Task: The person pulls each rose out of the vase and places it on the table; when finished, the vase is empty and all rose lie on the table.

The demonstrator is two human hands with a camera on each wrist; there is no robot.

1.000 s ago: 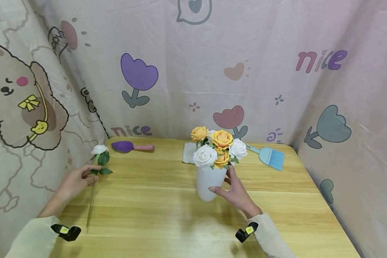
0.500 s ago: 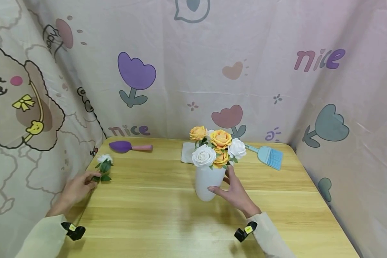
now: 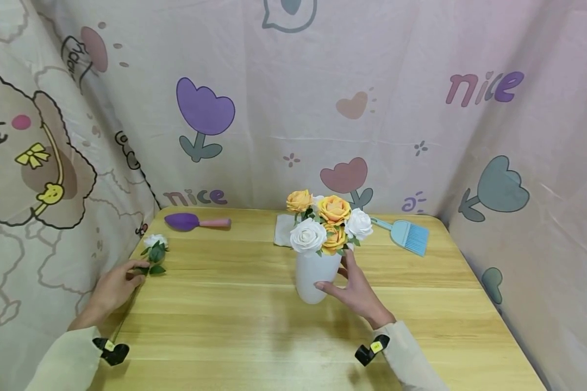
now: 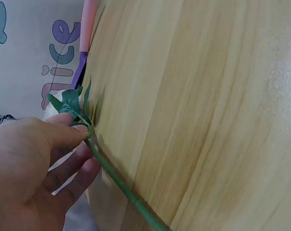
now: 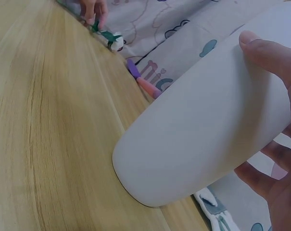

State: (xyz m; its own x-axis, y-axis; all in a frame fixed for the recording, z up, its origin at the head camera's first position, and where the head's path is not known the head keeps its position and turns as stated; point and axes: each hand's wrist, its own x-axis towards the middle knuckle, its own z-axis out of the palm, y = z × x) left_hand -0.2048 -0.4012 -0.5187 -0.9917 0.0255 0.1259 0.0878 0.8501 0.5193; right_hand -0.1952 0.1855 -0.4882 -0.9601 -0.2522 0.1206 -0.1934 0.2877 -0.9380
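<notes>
At the table's left edge my left hand (image 3: 115, 287) pinches the stem of a white artificial rose (image 3: 155, 240) between thumb and forefinger, just below its leaves. The green stem (image 4: 117, 179) lies low along the wood in the left wrist view, its bloom mostly hidden behind leaves. My right hand (image 3: 356, 290) holds a white vase (image 3: 315, 277) from its right side, thumb across the front and fingers behind. Upright on the table, the vase carries several yellow roses (image 3: 335, 210) and white roses (image 3: 308, 235); their stems are hidden inside.
A purple trowel (image 3: 182, 221) with a pink handle lies at the back left. Behind the vase is a folded white cloth (image 3: 282, 231), partly covered. A light blue brush (image 3: 411, 238) lies at the back right. Printed curtains (image 3: 274, 108) border the table (image 3: 225, 326).
My left hand has lowered the white rose toward the table's left edge, tilting its stem along the wood. The right hand and vase stay in place. The head view shifts slightly.
</notes>
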